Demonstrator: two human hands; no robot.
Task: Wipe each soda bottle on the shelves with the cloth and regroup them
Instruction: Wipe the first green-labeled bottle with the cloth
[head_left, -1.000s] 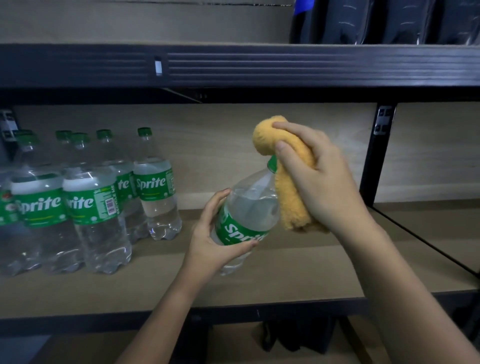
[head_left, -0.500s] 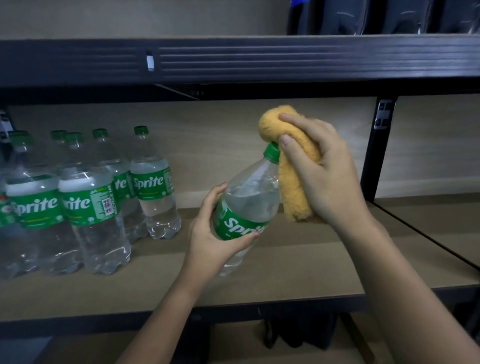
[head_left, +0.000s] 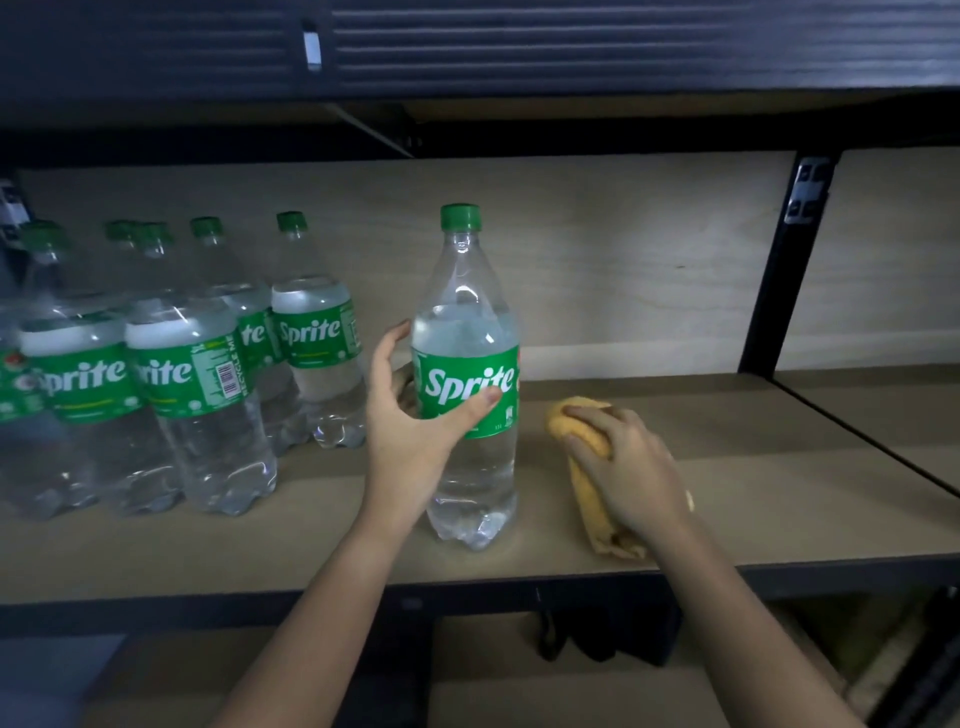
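A clear plastic Sprite bottle with a green cap and green label (head_left: 470, 374) stood upright on the light wooden shelf board (head_left: 675, 530), near its front edge and a little apart from the others. The left hand (head_left: 410, 421) was wrapped round its label band, thumb across the front over the printed name and fingers curled behind it. The right hand (head_left: 631, 467) lay on the shelf board just beside the bottle, its fingers closed over a rolled yellow-orange cloth (head_left: 589, 483) that rested on the board and did not touch the bottle.

To the left, a cluster of matching clear green-capped bottles (head_left: 208, 374) stood packed together towards the back of the same shelf, the nearest of them just behind the left hand. A dark metal shelf beam (head_left: 571, 52) ran overhead and a black upright post (head_left: 779, 270) marked the right end of the bay.

The step in hand looked like the regrouping half of the job for this one bottle: it was set down on its base, with the cloth held away from it, which suggested its wipe was finished, though the pictures alone could not confirm that. The next move would likely call for the left hand either to slide the bottle into its final place or to let go and reach for another from the cluster, with the cloth lifted again to meet it. Care would be needed not to knock the tightly packed neighbours.
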